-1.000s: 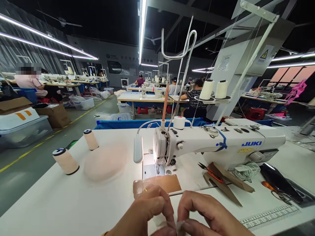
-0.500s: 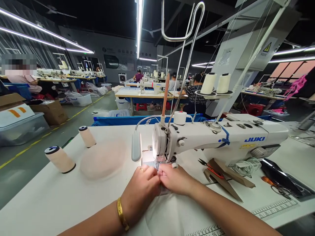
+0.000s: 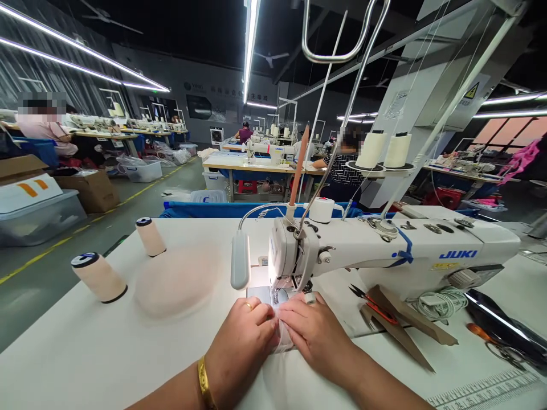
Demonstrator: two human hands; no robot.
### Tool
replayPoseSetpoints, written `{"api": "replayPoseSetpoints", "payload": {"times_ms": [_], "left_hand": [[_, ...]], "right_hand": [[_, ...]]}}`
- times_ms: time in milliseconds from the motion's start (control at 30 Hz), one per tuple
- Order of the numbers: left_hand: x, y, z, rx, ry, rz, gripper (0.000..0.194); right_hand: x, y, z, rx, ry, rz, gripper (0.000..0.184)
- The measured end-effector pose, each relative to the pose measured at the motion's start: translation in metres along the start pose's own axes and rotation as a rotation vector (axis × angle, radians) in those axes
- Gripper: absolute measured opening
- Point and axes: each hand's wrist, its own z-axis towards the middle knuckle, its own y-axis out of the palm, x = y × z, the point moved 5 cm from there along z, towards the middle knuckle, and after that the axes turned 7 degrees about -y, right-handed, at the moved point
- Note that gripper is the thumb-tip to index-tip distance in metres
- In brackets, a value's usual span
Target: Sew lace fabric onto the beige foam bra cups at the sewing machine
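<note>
Thin white fabric (image 3: 282, 340) lies at the needle area of a white JUKI sewing machine (image 3: 350, 245), under its lit head. My left hand (image 3: 245, 336) is closed, its curled fingers pinching the fabric just in front of the presser foot. A ring and a gold bracelet (image 3: 205, 382) are on that side. From the right, my right hand (image 3: 318, 333) holds the same fabric, fingers drawn together and pointing at the left fingertips; its thumb is hidden. The fingertips of both hands nearly meet. Part of the fabric is covered by the hands.
Two thread cones (image 3: 99, 277) stand left on the white table (image 3: 51, 347). A grey lamp (image 3: 240, 261) hangs beside the machine head. On the right lie red-handled thread snips (image 3: 376, 304), brown card pieces (image 3: 399, 330), a coiled cable (image 3: 442, 302) and scissors (image 3: 506, 353). Other people sit at machines beyond.
My right hand has gone from a tighter fist to straighter fingers over the fabric. Both hands sit slightly lower in view, and the camera has shifted a little.
</note>
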Motion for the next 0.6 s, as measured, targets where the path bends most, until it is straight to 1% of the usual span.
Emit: {"api": "replayPoseSetpoints", "payload": {"times_ms": [133,267,400,600], "left_hand": [[-0.001,0.000,0.001,-0.023,-0.027,-0.004,0.009],[0.000,-0.002,0.000,-0.011,-0.032,0.025,0.015],[0.002,-0.001,-0.001,-0.002,-0.047,0.060,0.016],[0.002,0.001,-0.001,-0.012,-0.063,0.058,0.018]], "right_hand": [[0.010,0.002,0.002,-0.029,0.045,0.005,0.030],[0.013,0.004,0.002,-0.030,0.064,0.022,0.032],[0.016,0.005,0.003,-0.037,0.091,0.016,0.032],[0.016,0.001,0.004,0.000,0.100,-0.018,0.033]]}}
